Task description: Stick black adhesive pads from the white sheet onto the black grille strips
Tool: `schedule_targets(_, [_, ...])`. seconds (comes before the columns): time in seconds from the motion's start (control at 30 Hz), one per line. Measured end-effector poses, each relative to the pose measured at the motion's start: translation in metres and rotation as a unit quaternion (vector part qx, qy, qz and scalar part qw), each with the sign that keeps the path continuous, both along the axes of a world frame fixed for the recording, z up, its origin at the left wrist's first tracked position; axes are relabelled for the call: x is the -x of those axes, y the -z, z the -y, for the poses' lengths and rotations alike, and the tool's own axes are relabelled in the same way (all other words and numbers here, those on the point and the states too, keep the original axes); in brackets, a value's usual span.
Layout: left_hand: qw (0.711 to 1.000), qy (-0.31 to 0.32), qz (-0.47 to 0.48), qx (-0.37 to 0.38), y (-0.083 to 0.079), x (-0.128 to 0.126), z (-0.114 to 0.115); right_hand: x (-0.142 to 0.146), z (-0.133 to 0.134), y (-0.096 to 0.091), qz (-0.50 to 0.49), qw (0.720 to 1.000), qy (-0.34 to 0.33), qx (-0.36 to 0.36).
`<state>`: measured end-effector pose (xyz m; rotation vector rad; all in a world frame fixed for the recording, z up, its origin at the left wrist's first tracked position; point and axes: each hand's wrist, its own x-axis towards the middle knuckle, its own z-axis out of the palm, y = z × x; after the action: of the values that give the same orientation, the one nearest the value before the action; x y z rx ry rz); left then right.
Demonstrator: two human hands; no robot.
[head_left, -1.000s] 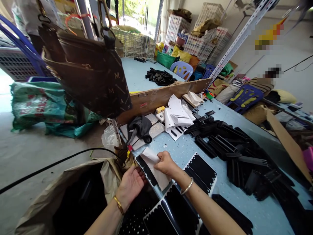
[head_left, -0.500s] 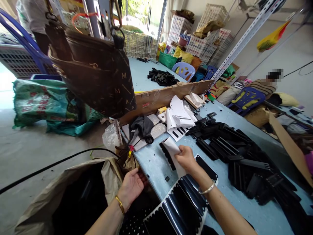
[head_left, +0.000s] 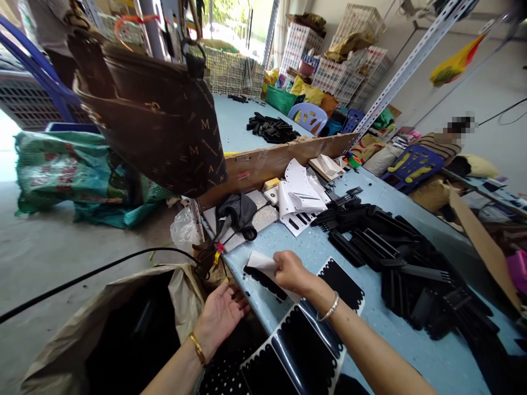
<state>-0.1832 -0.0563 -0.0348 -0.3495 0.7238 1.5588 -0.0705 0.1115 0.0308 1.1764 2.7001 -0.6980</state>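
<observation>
While the blue surface (head_left: pixel 288 243) stretches before me, my left hand (head_left: pixel 221 317) is palm up, loosely spread, beside its edge; my right hand (head_left: pixel 291 271) pinches the white-backed black sheet (head_left: pixel 262 262) over the surface, closer to my left hand than half a second ago.

Can see a blue worktop (head_left: pixel 313 252) with black fork-shaped pieces (head_left: pixel 374 247) heaped toward its right edge, white sheets (head_left: pixel 297 189) near the far edge, scalloped black sheets (head_left: pixel 302 343) by the near edge.

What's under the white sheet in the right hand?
A black strip shows along one edge of the white sheet, over the blue tabletop. What the right hand and sheet cover can't be seen.
</observation>
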Motion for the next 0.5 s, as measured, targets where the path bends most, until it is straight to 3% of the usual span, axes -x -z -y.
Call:
schedule_targets(0.3, [1.000,-0.002,0.008,0.010,-0.001,-0.004,-0.002,-0.018,0.036,-0.031,0.020,0.999,-0.041,-0.008])
schedule_targets(0.4, [1.000,0.003,0.006,0.012,0.000,-0.005,-0.002,-0.025,0.033,-0.041,0.025,0.999,-0.029,-0.027])
schedule_targets(0.5, [1.000,0.008,0.005,0.007,-0.001,-0.005,-0.002,-0.027,0.022,-0.040,0.041,0.998,0.001,-0.045])
